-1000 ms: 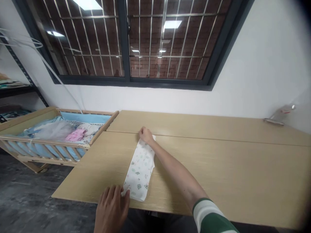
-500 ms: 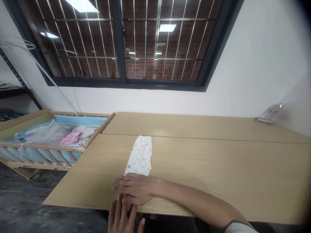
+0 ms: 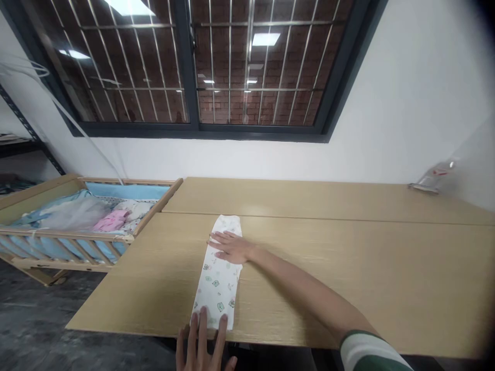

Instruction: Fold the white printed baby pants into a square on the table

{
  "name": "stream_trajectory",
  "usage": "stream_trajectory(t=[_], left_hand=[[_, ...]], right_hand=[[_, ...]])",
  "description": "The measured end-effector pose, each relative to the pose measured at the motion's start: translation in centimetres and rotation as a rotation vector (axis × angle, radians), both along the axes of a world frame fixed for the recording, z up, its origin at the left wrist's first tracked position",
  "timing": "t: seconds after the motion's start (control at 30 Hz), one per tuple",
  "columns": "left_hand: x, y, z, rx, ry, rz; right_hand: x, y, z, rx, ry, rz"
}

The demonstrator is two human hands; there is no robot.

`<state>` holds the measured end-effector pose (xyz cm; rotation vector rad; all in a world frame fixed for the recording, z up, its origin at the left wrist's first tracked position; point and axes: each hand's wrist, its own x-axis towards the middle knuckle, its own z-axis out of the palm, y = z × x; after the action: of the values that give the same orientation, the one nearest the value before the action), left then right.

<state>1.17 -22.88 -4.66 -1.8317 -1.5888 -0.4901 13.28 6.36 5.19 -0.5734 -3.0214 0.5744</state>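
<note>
A white cloth garment (image 3: 217,288) with small green and pastel prints lies folded into a long narrow strip on the wooden table. It looks like baby clothing, though its exact kind is hidden by the folds. My right hand (image 3: 232,247) rests flat on its far part, fingers outstretched to the left. At the near end, my left hand (image 3: 203,340) has its fingers spread, with the fingertips on the cloth by the table's front edge.
The light wooden table (image 3: 328,268) reaches to the wall below a barred window (image 3: 251,67). On the left stands a wooden crib (image 3: 77,234) with blue lining and a pink cloth (image 3: 112,220). A clear plastic package (image 3: 431,179) sits at the far right corner.
My right hand has slid away from me along the garment, from its near end to its far part, uncovering the printed middle. My left hand stays at the near end.
</note>
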Motion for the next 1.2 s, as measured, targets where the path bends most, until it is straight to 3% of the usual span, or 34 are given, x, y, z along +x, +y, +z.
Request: stream_trajectory(t=[0.27, 0.4, 0.53, 0.7, 0.83, 0.93, 1.07, 1.2], left_hand=[[-0.1, -0.1, 0.1, 0.022, 0.036, -0.003], [-0.1, -0.2, 0.3, 0.013, 0.018, -0.032], [-0.2, -0.4, 1.4, -0.024, -0.022, -0.039], [-2.2, -0.1, 3.2, -0.065, -0.191, -0.138], [-4.9, 0.8, 4.5, -0.109, -0.336, -0.266], [-6.4, 1.3, 5.6, -0.132, -0.366, -0.351], [-7.0, 1.4, 6.4, -0.185, -0.343, -0.447], [-7.3, 1.5, 5.4, -0.235, -0.324, -0.487]], right_hand=[[-0.2, 8.0, -0.8, 0.062, 0.025, -0.189], [-0.6, 8.8, -0.6, 0.076, 0.035, -0.240], [-0.6, 7.6, -0.1, 0.149, 0.114, -0.253], [1.1, 3.0, 2.1, 0.211, 0.325, -0.372], [3.2, -3.8, 4.3, 0.134, 0.414, -0.372], [4.6, -9.6, 5.1, -0.022, 0.407, -0.247], [6.3, -16.0, 4.6, -0.114, 0.371, -0.075], [7.7, -19.4, 2.6, -0.031, 0.316, -0.060]])
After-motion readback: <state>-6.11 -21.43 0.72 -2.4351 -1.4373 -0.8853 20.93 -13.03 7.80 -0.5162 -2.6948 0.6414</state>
